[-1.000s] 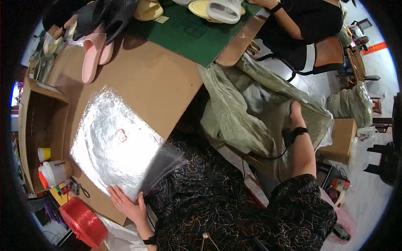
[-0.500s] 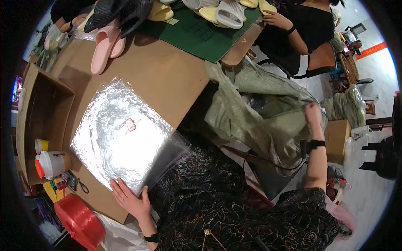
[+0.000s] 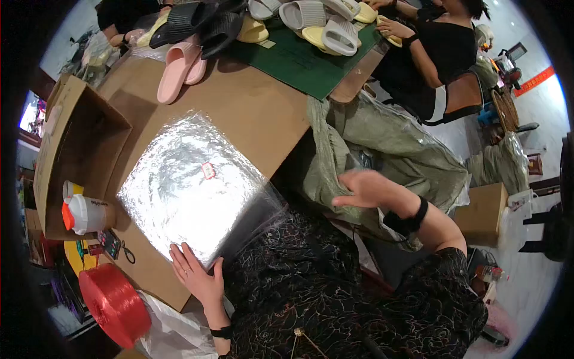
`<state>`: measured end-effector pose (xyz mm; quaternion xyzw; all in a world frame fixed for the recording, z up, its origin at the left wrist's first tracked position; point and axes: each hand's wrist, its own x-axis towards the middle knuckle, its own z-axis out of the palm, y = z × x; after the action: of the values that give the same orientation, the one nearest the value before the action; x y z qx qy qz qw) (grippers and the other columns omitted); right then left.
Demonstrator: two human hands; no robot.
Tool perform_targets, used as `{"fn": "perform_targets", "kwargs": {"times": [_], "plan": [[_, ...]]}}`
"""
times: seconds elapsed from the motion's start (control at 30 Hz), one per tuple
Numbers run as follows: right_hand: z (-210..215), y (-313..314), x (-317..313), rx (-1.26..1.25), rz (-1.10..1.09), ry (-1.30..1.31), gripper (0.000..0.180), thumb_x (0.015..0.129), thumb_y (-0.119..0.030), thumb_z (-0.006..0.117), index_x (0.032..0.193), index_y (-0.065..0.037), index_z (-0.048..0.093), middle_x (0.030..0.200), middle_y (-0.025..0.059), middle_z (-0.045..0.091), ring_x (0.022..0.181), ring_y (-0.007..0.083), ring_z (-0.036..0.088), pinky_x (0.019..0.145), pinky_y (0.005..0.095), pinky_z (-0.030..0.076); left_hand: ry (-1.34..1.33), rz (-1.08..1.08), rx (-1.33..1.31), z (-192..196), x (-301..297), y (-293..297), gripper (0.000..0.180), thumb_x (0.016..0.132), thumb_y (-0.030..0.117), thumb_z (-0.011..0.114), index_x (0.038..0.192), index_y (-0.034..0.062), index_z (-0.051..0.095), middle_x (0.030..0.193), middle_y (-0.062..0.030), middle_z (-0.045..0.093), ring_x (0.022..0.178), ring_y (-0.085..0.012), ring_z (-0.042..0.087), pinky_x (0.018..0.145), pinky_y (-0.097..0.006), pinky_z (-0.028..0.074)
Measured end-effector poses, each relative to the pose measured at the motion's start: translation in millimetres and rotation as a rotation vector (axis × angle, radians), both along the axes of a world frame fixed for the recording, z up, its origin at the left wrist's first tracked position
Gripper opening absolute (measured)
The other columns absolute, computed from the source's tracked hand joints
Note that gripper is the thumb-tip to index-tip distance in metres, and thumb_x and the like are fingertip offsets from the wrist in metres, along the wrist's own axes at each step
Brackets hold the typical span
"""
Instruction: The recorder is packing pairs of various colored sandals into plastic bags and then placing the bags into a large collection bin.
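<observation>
At ten o'clock, open cardboard box [image 3: 78, 137]; just below, white tub with orange lid [image 3: 84, 214]. At seven o'clock, spool of red twine [image 3: 113, 304]. At eleven o'clock, pink slippers [image 3: 179, 67] beside black slippers [image 3: 200, 23]. At twelve o'clock, green cutting mat [image 3: 299, 60] bearing pale slippers [image 3: 323, 24]. At one o'clock, seated co-worker in black [image 3: 430, 60].

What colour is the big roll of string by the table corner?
Red. The string roll shows best in the head view, lower left.
</observation>
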<state>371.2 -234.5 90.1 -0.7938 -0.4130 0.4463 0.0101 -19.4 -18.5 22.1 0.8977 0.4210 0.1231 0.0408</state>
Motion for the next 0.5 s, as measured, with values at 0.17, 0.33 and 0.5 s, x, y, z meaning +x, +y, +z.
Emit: {"fn": "perform_targets", "kwargs": {"times": [0.17,0.33,0.5], "plan": [[108.3,58.0,-45.0,1.108,0.202,0.082,0.048,0.08,-0.024,0.081,0.116,0.002,0.062,0.112,0.0158,0.066,0.108,0.0326,0.063,0.092,0.042,0.049,-0.016,0.013,0.065,-5.5,-10.6,-0.1,0.092,0.082,0.04,0.074,0.154,0.0027,0.029,0.162,-0.0197,0.022,0.149,-0.0376,0.021,0.119,-0.051,0.02],[161.2,126.1,-151.2,1.45,0.559,1.594,0.056,0.097,-0.042,0.063,0.127,0.003,0.048,0.102,0.0079,0.062,0.103,0.0193,0.06,0.084,0.0334,0.051,-0.001,-0.076,-0.023,-6.7,-11.6,11.7,0.095,0.078,0.034,0.078,0.154,0.0035,0.028,0.163,-0.0204,0.018,0.15,-0.0384,0.018,0.118,-0.054,0.019],[207.3,145.3,-272.6,0.481,0.214,2.793,0.045,0.11,-0.035,0.031,0.121,0.003,0.052,0.108,0.0146,0.061,0.099,0.0202,0.064,0.087,0.0315,0.053,-0.043,-0.004,0.006,-10.0,-15.0,2.7,0.094,0.08,0.041,0.075,0.153,0.0021,0.03,0.161,-0.024,0.021,0.149,-0.0416,0.02,0.117,-0.056,0.02]]}}
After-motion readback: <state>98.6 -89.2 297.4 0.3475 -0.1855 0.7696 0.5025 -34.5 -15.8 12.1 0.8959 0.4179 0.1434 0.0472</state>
